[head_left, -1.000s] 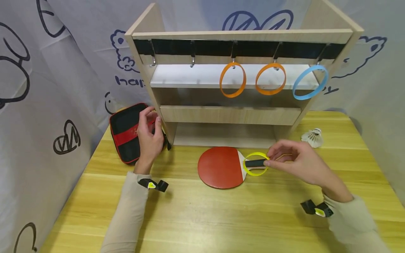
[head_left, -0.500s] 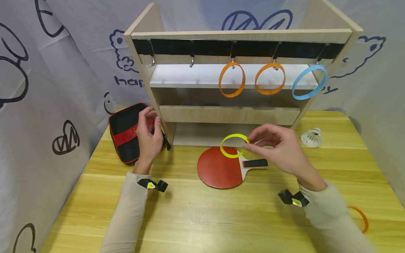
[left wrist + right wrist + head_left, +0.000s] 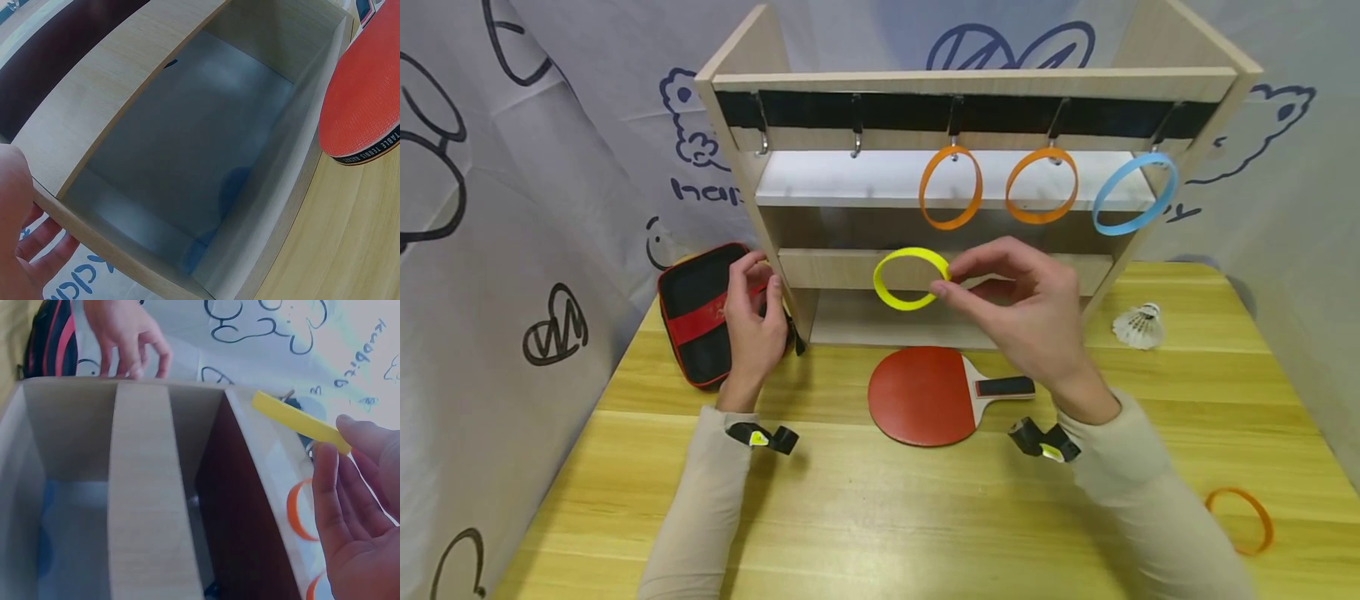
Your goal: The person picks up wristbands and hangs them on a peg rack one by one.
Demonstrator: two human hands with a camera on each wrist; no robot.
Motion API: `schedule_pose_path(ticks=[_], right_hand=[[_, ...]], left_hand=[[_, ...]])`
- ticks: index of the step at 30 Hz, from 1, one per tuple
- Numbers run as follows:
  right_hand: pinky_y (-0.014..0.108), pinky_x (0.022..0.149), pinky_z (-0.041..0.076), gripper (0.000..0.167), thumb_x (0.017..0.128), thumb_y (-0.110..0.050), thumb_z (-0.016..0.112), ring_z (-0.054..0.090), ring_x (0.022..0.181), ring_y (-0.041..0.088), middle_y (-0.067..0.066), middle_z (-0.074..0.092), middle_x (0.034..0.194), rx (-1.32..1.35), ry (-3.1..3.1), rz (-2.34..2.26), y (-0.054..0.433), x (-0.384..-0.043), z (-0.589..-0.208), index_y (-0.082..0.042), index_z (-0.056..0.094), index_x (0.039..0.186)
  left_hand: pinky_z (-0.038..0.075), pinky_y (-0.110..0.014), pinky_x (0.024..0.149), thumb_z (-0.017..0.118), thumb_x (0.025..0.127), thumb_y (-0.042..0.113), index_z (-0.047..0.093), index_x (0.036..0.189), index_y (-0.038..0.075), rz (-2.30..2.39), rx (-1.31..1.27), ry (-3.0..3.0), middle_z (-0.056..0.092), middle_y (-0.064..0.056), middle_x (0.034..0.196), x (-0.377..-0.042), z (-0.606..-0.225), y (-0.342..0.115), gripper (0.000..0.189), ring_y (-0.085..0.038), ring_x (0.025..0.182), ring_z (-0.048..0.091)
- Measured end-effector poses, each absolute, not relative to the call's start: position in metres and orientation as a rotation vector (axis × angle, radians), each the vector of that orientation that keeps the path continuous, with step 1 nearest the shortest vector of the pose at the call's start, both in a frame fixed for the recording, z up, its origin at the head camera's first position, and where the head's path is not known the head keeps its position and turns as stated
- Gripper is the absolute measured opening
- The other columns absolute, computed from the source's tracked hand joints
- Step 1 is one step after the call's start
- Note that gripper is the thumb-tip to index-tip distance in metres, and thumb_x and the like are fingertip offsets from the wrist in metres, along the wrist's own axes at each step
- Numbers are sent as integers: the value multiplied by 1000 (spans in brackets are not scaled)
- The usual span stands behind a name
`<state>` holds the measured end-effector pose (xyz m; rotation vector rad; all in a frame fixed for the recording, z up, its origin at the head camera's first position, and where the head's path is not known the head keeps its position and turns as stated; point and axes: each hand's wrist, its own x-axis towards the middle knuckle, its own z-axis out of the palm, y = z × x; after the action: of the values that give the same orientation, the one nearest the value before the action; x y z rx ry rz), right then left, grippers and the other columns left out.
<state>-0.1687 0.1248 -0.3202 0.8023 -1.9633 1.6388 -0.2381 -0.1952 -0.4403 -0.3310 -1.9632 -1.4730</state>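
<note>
My right hand (image 3: pixel 1033 312) pinches the yellow ring (image 3: pixel 912 252) by its edge, mid-frame; so slight a grip could let it slip. My left hand (image 3: pixel 756 321), fingers loosely bent, is at the shelf (image 3: pixel 831 269), centre left. I count 1 yellow ring, 3 orange rings (image 3: pixel 951 225), 1 blue ring (image 3: pixel 1122 228), 5 hooks (image 3: pixel 857 142), 1 bat (image 3: pixel 921 396), 1 shuttlecock (image 3: pixel 1140 327), 1 case (image 3: pixel 700 325).

The left hand (image 3: pixel 756 317) and right hand (image 3: pixel 1026 308) were bare to the wrist. The left sleeve (image 3: pixel 703 508) and right sleeve (image 3: pixel 1150 492) were long, plain and pale beige, lightly creased, the cloth bunched near the right cuff (image 3: pixel 1101 425). Both cuffs bore small black devices: the left wrist unit (image 3: pixel 763 437) and right wrist unit (image 3: pixel 1045 440) looked angular and blocky, each with a bright yellow-green patch
</note>
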Motion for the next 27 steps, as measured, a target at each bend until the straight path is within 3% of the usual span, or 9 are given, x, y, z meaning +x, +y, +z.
schedule_pose_path(ticks=[9,20,27], right_hand=[[28,74,65,22,84,7,90,76,83,9,20,78,96,831,-1872,1597,97,-182,-300,9,76,102],[28,73,66,23,87,0,90,75,85,8,23,78,97,798,-1737,1536,72,-204,-272,11,76,100],[23,66,62,23,91,-12,90,78,83,19,18,81,95,758,-1752,1289,63,-212,-269,7,80,100]], left_hand=[[54,-13,95,57,110,0,55,144,-6,-1483,-320,-1960,62,-28,119,-238,-439,-193,34,-10,108,61],[55,-16,95,57,110,1,56,143,-6,-1493,-307,-1959,62,-27,119,-238,-439,-194,34,-10,108,61],[54,-15,93,57,110,0,55,143,-8,-1497,-304,-1951,60,-28,119,-239,-441,-194,34,-9,107,60]])
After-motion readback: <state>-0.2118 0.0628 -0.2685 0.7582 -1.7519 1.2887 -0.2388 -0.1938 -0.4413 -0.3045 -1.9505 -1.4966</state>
